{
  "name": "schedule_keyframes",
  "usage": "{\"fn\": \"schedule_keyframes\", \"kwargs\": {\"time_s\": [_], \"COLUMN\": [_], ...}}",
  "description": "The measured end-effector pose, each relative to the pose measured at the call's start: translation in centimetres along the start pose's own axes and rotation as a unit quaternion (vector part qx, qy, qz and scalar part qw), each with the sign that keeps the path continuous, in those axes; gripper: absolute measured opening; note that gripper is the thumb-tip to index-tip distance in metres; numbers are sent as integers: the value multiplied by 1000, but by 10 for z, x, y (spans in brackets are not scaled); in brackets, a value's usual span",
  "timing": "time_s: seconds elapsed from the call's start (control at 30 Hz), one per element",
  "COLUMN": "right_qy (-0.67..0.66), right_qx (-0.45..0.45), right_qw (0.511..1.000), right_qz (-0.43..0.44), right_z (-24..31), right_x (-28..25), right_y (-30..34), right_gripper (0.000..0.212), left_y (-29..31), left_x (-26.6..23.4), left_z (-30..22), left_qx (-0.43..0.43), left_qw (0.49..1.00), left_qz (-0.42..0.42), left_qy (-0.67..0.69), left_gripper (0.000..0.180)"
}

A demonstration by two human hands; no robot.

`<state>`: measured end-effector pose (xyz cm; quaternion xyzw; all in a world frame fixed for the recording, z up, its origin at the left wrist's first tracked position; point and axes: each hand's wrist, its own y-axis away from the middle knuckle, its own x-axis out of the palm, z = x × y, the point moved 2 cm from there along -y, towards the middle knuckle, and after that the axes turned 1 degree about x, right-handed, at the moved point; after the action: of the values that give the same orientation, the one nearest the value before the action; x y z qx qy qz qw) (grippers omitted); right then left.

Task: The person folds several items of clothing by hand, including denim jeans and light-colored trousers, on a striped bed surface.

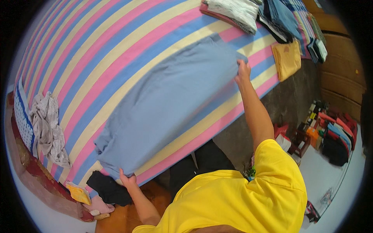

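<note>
A light blue garment [167,97] lies stretched lengthwise over the striped bed; its kind does not show clearly. My left hand [127,179] grips its near left corner, fingers closed on the cloth. At the far right end, my right hand [243,71] pinches the other corner. Between the two hands the near edge is a little blurred. Beside my left hand is a crumpled black cloth [108,188]. A folded yellow-orange cloth [286,60] rests at the bed's edge, right of my right hand.
Pink, blue and cream stripes cover the bed sheet [97,58]. Folded clothes [233,13] are stacked at the far right, with blue ones [278,17] beside them. Crumpled grey cloth [46,124] lies near a blue dotted pillow [24,116]. A wooden cabinet [342,58] stands right.
</note>
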<state>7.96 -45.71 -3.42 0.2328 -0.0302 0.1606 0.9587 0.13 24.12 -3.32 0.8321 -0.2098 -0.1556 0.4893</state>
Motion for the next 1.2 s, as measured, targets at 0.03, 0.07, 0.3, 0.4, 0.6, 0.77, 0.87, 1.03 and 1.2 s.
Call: {"fn": "schedule_keyframes", "kwargs": {"time_s": [0.03,0.07,0.3,0.4,0.6,0.77,0.87,1.03,1.2], "right_qy": [13,30,340,576,646,706,710,665,605], "right_qx": [-8,6,4,-332,-355,-395,-405,-313,-314], "right_qw": [1000,999,914,742,652,547,511,648,713], "right_qz": [-9,-38,-222,-86,175,217,268,200,168], "right_z": [-7,-8,-23,1,3,8,22,55,64], "right_x": [-26,-49,-137,-128,-24,-17,-23,-51,-38], "right_y": [10,29,82,75,72,55,64,62,18], "right_gripper": [23,25,29,29,31,25,18,13,19], "left_y": [-5,-3,-44,-26,48,92,81,64,35], "left_x": [-21,-31,-95,-56,79,163,165,155,149], "left_z": [-4,-5,-25,-25,-10,35,36,28,4], "left_qx": [-7,-11,18,171,665,619,561,512,402], "left_qw": [1000,999,961,897,345,210,163,201,260], "left_qz": [-21,-19,-139,-142,188,340,336,337,290], "left_qy": [-23,-34,-237,-383,-635,-676,-739,-764,-829], "left_gripper": [46,46,40,38,26,31,35,23,14]}}
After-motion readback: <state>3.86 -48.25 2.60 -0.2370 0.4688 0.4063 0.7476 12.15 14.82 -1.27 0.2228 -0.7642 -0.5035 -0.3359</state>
